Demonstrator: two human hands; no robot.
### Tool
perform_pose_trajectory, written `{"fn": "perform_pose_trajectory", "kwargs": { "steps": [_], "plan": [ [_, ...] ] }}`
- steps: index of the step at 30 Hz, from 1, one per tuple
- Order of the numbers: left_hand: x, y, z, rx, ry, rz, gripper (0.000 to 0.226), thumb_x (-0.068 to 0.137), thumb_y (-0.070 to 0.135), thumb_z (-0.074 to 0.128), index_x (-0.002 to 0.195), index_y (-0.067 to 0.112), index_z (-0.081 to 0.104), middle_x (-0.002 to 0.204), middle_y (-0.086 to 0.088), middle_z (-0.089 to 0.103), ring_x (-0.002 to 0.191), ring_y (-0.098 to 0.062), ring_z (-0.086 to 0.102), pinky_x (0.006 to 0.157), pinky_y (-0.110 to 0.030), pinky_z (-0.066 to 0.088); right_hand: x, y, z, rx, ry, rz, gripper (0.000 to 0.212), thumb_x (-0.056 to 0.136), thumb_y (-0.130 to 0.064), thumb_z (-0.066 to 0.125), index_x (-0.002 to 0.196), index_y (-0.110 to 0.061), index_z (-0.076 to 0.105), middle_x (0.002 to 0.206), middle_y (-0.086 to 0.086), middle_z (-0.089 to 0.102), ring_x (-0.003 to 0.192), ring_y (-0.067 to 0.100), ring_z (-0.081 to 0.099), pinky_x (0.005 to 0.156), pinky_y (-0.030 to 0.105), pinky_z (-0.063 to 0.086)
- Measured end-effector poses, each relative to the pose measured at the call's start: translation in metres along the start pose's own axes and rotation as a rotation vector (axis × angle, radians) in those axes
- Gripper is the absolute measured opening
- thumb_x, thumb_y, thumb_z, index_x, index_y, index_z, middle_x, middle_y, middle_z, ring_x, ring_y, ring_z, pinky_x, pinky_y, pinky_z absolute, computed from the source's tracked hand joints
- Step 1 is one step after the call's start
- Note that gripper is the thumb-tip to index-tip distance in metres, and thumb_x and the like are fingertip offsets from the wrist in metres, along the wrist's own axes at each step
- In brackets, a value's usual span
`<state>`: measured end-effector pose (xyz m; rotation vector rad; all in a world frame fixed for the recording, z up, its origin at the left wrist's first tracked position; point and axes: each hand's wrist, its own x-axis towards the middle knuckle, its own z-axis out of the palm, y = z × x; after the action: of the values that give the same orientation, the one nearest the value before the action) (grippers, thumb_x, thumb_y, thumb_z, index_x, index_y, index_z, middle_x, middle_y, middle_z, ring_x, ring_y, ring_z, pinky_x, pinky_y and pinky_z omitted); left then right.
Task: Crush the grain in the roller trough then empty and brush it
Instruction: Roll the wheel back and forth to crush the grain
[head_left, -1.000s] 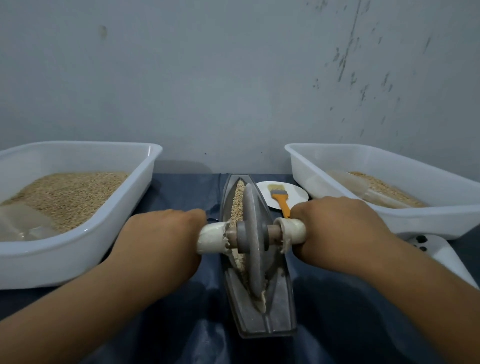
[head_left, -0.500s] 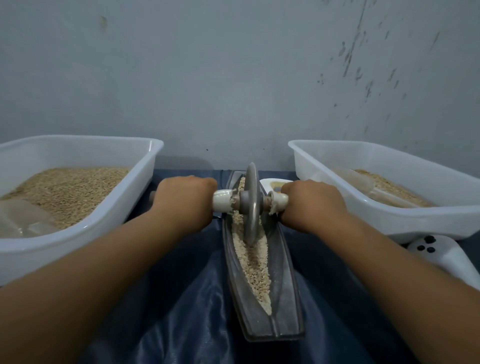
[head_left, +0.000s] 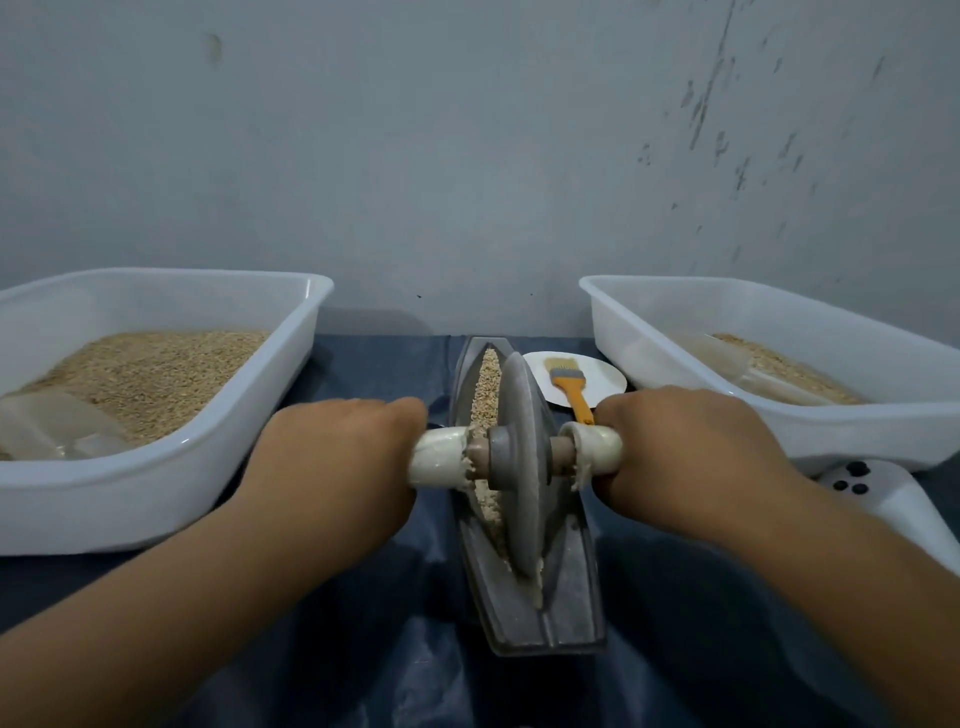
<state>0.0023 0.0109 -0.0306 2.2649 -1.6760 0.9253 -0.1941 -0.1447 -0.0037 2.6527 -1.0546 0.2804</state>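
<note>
Hands (head_left: 337, 462) (head_left: 685, 452) fisted on roller handles (head_left: 439, 457) | wheel (head_left: 519, 467) seemingly mid-trough (head_left: 566, 597)

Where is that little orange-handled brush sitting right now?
In the head view the brush lies on a small white plate, right of the trough, just beyond the right hand.

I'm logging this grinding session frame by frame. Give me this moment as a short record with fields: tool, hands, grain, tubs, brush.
tool: grey roller wheel standing in the metal trough, over its middle
left hand: left hand grips the white left handle
right hand: right hand grips the white right handle
grain: grain lies in the trough beyond the wheel
tubs: left tub and right tub, both holding grain
brush: orange-handled brush on a white plate, untouched
</note>
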Motion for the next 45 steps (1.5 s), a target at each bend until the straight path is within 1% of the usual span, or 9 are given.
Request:
{"fn": "perform_pose_trajectory", "kwargs": {
  "steps": [4, 7, 11, 17, 27, 31, 34, 42, 45],
  "plan": [
    [0.026, -0.005, 0.027, -0.026, -0.119, -0.090, 0.022, 0.079, 0.033, 0.061, 0.078, 0.031, 0.038, 0.065, 0.010, 0.046, 0.061, -0.012, 0.050, 0.057, -0.028, 0.043, 0.030, -0.004, 0.021, 0.007, 0.056, 0.050, 0.010, 0.072, -0.036, 0.057, 0.073, -0.028, 0.051, 0.061, -0.008, 0.046, 0.051, 0.006, 0.036, 0.045, 0.023, 0.022],
    [0.051, -0.013, 0.046, -0.048, -0.160, -0.133, 0.019, 0.078, 0.033, 0.063, 0.081, 0.029, 0.045, 0.068, 0.008, 0.050, 0.064, -0.015, 0.052, 0.059, -0.030, 0.045, 0.063, -0.005, 0.036, 0.030, 0.064, 0.064, 0.013, 0.070, -0.040, 0.057, 0.080, -0.031, 0.055, 0.065, -0.010, 0.045, 0.056, 0.012, 0.042, 0.048, 0.024, 0.022],
    [0.072, -0.017, 0.060, -0.053, -0.207, -0.157, 0.026, 0.075, 0.037, 0.068, 0.082, 0.032, 0.043, 0.071, 0.007, 0.053, 0.068, -0.018, 0.057, 0.068, -0.035, 0.053, 0.088, -0.002, 0.043, 0.038, 0.078, 0.056, 0.015, 0.056, -0.033, 0.054, 0.064, -0.027, 0.044, 0.060, -0.010, 0.045, 0.050, 0.009, 0.038, 0.046, 0.023, 0.020],
    [0.045, -0.009, 0.039, -0.051, -0.203, -0.130, 0.018, 0.081, 0.031, 0.061, 0.081, 0.030, 0.043, 0.065, 0.009, 0.047, 0.062, -0.013, 0.052, 0.058, -0.029, 0.044, 0.059, -0.002, 0.037, -0.014, 0.123, -0.014, 0.007, 0.072, -0.029, 0.056, 0.077, -0.027, 0.052, 0.058, -0.007, 0.042, 0.049, 0.010, 0.035, 0.046, 0.025, 0.018],
    [-0.003, 0.001, -0.007, 0.009, -0.233, -0.114, 0.029, 0.080, 0.039, 0.055, 0.076, 0.036, 0.027, 0.063, 0.012, 0.041, 0.055, -0.005, 0.036, 0.047, -0.021, 0.021, -0.007, 0.000, -0.001, -0.074, 0.089, -0.077, 0.014, 0.079, -0.041, 0.053, 0.080, -0.031, 0.044, 0.065, -0.009, 0.051, 0.062, 0.013, 0.050, 0.046, 0.025, 0.023],
    [0.017, -0.003, 0.015, -0.039, -0.251, -0.153, 0.022, 0.080, 0.037, 0.059, 0.081, 0.035, 0.037, 0.066, 0.011, 0.046, 0.059, -0.006, 0.045, 0.053, -0.025, 0.036, 0.027, -0.004, 0.020, -0.114, 0.143, -0.053, 0.010, 0.078, -0.029, 0.056, 0.083, -0.030, 0.049, 0.058, -0.007, 0.036, 0.058, 0.018, 0.043, 0.047, 0.028, 0.019],
    [0.043, -0.010, 0.039, -0.042, -0.210, -0.142, 0.022, 0.078, 0.033, 0.062, 0.079, 0.032, 0.040, 0.066, 0.009, 0.049, 0.061, -0.012, 0.051, 0.059, -0.030, 0.048, 0.060, -0.002, 0.038, -0.048, 0.125, 0.001, 0.014, 0.074, -0.021, 0.056, 0.085, -0.029, 0.057, 0.058, -0.008, 0.041, 0.050, 0.012, 0.037, 0.046, 0.025, 0.018],
    [0.069, -0.019, 0.057, -0.035, -0.190, -0.147, 0.022, 0.077, 0.033, 0.065, 0.080, 0.029, 0.043, 0.064, 0.009, 0.042, 0.062, -0.016, 0.047, 0.059, -0.030, 0.040, 0.088, 0.000, 0.047, -0.025, 0.169, -0.015, 0.025, 0.068, -0.020, 0.058, 0.064, -0.027, 0.034, 0.058, -0.008, 0.042, 0.049, 0.009, 0.033, 0.046, 0.026, 0.016],
    [0.052, -0.014, 0.044, -0.058, -0.217, -0.133, 0.024, 0.080, 0.030, 0.062, 0.077, 0.031, 0.039, 0.067, 0.008, 0.048, 0.063, -0.016, 0.051, 0.060, -0.032, 0.046, 0.074, 0.000, 0.037, -0.001, 0.111, -0.045, 0.012, 0.072, -0.022, 0.056, 0.071, -0.027, 0.045, 0.060, -0.007, 0.045, 0.054, 0.011, 0.043, 0.046, 0.026, 0.019]
  ]
}}
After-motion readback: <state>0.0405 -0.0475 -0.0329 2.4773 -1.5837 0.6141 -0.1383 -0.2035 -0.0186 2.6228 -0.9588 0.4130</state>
